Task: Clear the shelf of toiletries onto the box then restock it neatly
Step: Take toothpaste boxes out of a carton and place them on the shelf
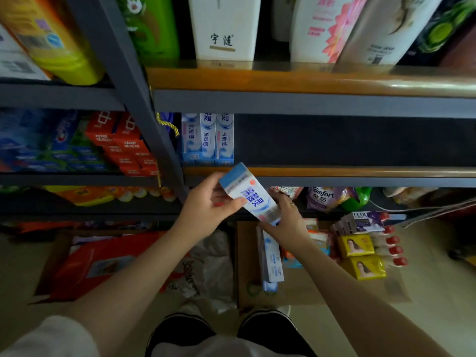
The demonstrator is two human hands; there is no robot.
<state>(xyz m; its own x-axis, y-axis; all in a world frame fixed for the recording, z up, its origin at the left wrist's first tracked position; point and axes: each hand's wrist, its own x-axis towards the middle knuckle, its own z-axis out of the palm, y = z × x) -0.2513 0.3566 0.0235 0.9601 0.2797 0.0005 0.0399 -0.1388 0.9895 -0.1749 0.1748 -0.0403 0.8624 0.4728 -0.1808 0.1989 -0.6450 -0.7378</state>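
The dark metal shelving unit with wood-edged boards (pixel 309 172) filled the view; its middle board was mostly bare, with three tall blue-and-white toothpaste cartons (pixel 207 139) standing upright, side by side, at its left end; the board above carried large bottles, white, pink-flowered and green (pixel 319 29). Below, on the floor, lay the flat brown cardboard box (pixel 309 287); on it lay more blue-and-white toothpaste cartons (pixel 270 258), two yellow soap packs (pixel 360 256), purple soap boxes (pixel 365 222) and a row of red-capped tubes (pixel 394 249), the soaps just beside one another. To the left of that box sat a red plastic bag (pixel 103 258).

In front of the middle board's edge, a single blue-and-white toothpaste carton (pixel 247 193) was held tilted, its blue end uppermost; the left hand (pixel 206 202) gripped its upper part, thumb across the front and fingers curled behind; the right hand (pixel 288 215) held its lower end, fingers wrapped round it.
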